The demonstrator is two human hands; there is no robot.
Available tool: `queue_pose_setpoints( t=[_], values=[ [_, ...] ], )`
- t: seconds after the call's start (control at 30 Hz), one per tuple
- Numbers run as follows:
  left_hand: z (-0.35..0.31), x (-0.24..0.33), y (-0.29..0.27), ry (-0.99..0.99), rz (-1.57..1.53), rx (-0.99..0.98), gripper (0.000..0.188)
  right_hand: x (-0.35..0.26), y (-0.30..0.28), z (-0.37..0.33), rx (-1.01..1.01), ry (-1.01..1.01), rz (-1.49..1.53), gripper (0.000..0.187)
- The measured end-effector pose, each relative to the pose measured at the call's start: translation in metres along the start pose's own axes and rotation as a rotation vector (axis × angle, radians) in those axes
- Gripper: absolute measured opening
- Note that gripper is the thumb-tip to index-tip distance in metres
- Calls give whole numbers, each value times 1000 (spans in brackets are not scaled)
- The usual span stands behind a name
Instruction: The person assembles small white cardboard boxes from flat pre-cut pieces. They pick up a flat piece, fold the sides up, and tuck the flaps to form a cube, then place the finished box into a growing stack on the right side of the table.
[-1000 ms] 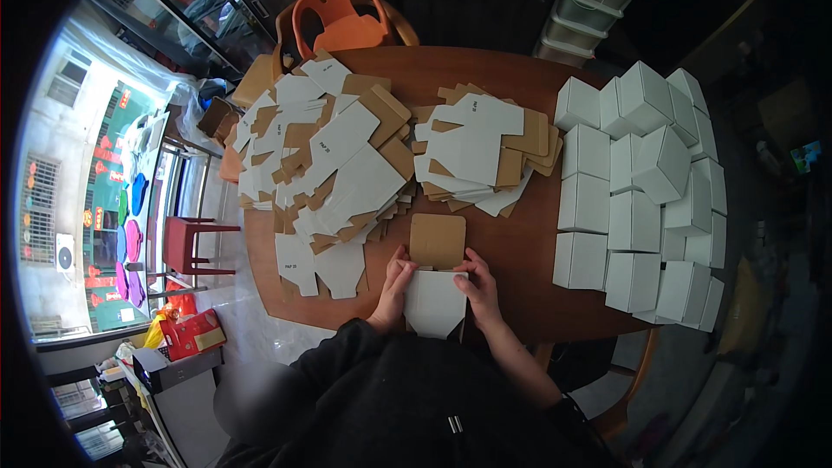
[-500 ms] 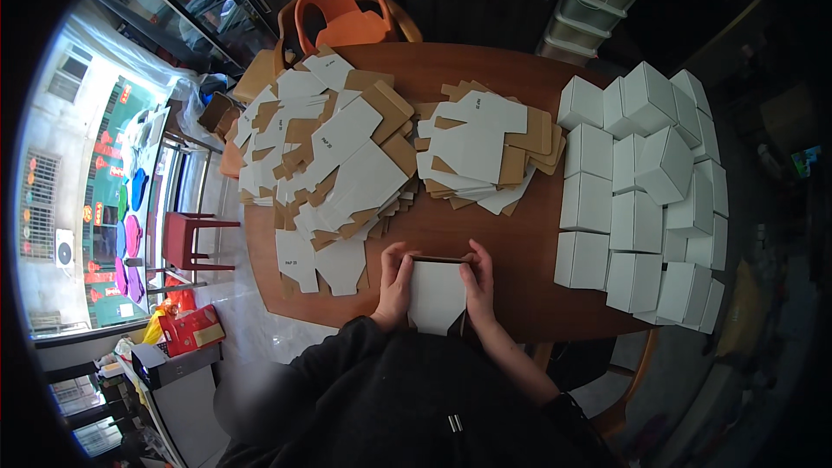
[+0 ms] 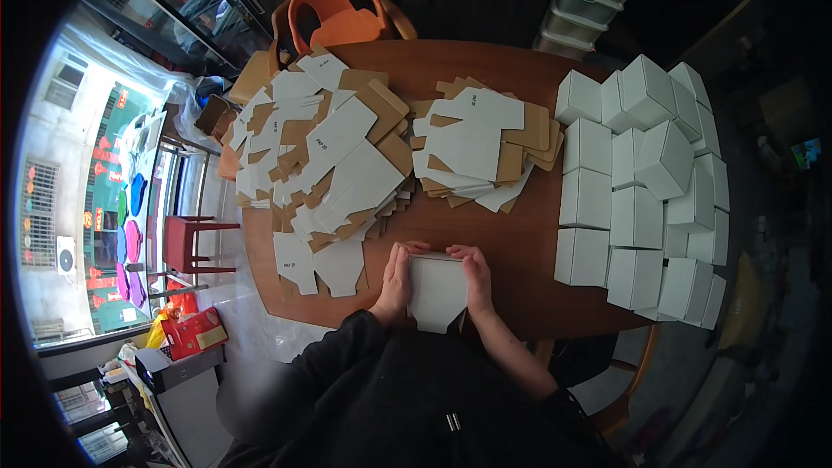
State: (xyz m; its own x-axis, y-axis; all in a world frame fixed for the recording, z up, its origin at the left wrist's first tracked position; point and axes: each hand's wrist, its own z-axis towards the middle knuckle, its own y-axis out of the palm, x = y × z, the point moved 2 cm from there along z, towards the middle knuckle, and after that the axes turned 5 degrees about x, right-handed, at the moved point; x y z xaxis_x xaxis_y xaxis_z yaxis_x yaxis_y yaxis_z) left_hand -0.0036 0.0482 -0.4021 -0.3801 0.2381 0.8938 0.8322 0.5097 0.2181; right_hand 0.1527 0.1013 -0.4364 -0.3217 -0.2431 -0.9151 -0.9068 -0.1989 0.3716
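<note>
A partly folded white cardboard box is held close to my body at the table's near edge. My left hand presses along its left side, and my right hand presses along its right side. The fingers of both hands bend over the box's far edge, where a folded edge now shows. Its near end lies against my dark top, with an angled flap at the lower right. Beyond my hands lie a large pile of flat white and brown box blanks and a smaller pile of blanks.
Many finished white boxes stand stacked along the right of the wooden table. Past the far edge is an orange chair, and a drawer tower stands at the back right. A red stool is on the left.
The fingers of both hands have moved inward over the box's far end. The dark opening there is now covered by a white panel.
</note>
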Motion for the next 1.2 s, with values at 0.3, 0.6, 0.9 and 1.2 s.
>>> queue_pose_setpoints(
  t=[0.3,0.6,0.9,1.2],
  values=[
    [5,-12,-10,-15,-92,-85,18,9,-1,-2,-1,16,16,20],
    [3,-29,-18,-17,-87,-108,9,6,0,-6,-36,67,34,25],
    [0,-23,-19,88,71,-194,12,-7,4,-8,-50,196,-58,17],
    [-4,-39,-28,-15,-24,-198,13,-4,6,-18,-53,14,-155,18]
  ],
)
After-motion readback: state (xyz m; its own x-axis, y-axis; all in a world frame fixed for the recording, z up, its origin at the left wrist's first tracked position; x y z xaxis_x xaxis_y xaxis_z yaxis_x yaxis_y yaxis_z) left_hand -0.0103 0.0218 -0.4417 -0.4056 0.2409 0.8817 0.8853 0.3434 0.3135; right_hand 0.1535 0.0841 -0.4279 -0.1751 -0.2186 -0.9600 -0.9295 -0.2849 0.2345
